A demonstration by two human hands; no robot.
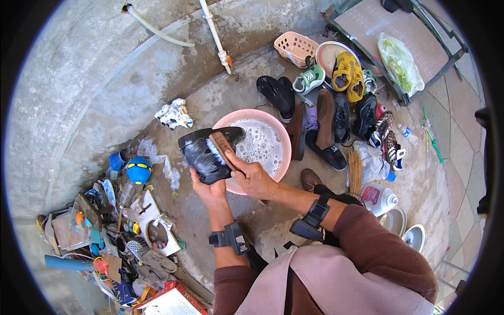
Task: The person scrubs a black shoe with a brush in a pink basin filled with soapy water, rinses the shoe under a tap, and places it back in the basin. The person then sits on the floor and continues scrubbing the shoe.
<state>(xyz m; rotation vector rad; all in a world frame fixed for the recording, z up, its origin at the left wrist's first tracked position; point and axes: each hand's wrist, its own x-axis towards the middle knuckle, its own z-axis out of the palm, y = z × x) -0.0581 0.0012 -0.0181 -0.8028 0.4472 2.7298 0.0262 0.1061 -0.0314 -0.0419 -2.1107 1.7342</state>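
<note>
My left hand (211, 190) grips a wet black ankle boot (195, 154) from below, near its heel. White suds streak the boot's side, and its toe reaches over the rim of a pink plastic basin (286, 146). Wrapped around the wooden back of a scrubbing brush (221, 146) is my right hand (254, 179). The brush's pale bristles press against the boot's side. Soapy water (258, 143) with many bubbles fills the basin under the boot.
Several shoes, among them a black boot (278, 94) and yellow sneakers (346, 76), stand right of the basin. A straw whisk broom (355, 173) and a detergent jug (378, 199) are near my foot. Cluttered scrap (149, 252) lies at left. A white pipe (214, 33) runs down the concrete wall.
</note>
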